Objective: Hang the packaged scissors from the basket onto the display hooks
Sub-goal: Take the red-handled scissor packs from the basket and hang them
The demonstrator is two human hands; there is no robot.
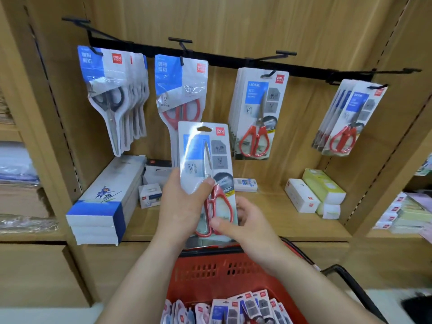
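Note:
Both hands hold one pack of red-handled scissors (207,169) upright in front of the shelf. My left hand (181,204) grips its left edge, thumb on the front. My right hand (245,223) pinches its lower right corner. Below, a red basket (210,270) holds several more packs (233,309). A black hook rail (233,60) crosses the wooden back panel. On its hooks hang black-handled packs (114,94), a red-handled pack (181,94) behind the held one, and red-handled packs at the middle right (257,113) and far right (348,118).
Long blue-and-white boxes (105,202) are stacked at the shelf's left. Small white boxes (152,183) stand behind my left hand. White and yellow boxes (315,192) sit at the right. Side shelves hold paper goods. The basket's black handle (346,277) juts right.

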